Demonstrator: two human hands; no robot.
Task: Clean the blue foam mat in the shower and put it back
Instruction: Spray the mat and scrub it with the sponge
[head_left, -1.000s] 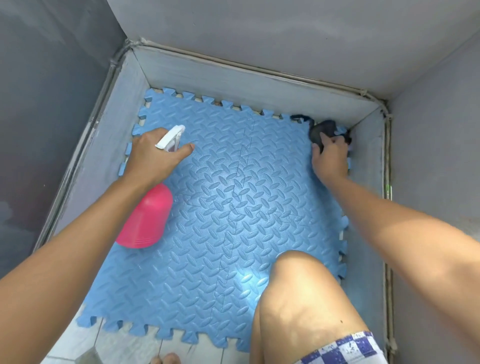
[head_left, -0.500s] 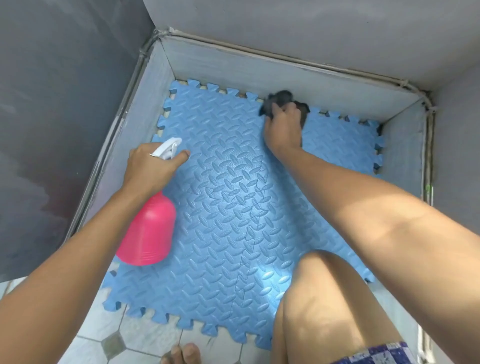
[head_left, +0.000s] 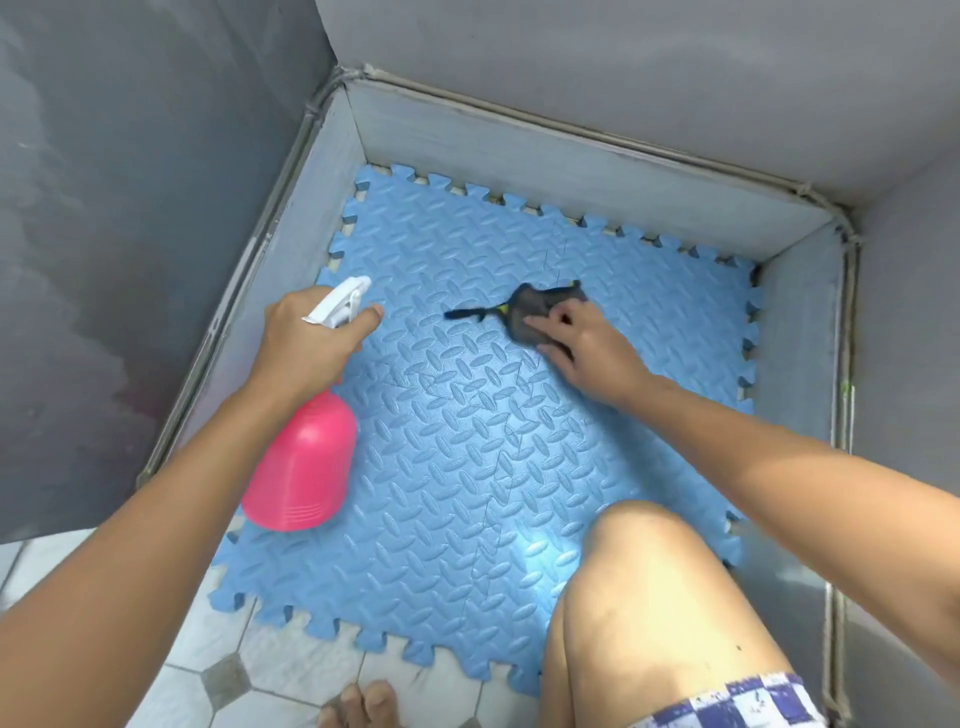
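Flat below the shower wall (head_left: 571, 171), the blue foam mat (head_left: 467, 467) looks light and bendy, best lifted by its near edge; over it the left hand (head_left: 306, 348) grips a spray bottle (head_left: 304, 473), the right hand (head_left: 587, 348) presses, seemingly flat-fingered, a cloth (head_left: 527, 317).

Head-worn view, steeply down onto mat (head_left: 467, 441).

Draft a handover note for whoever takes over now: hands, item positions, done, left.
Left hand: grip round the pink spray bottle at its trigger head, over the blue foam mat, left side.
Right hand: flat fingers press the dark cloth onto the mat, near its middle.
Done: mat lies flat in the shower corner; wiped area cannot be told.
Left: finish wiping, reseat mat.
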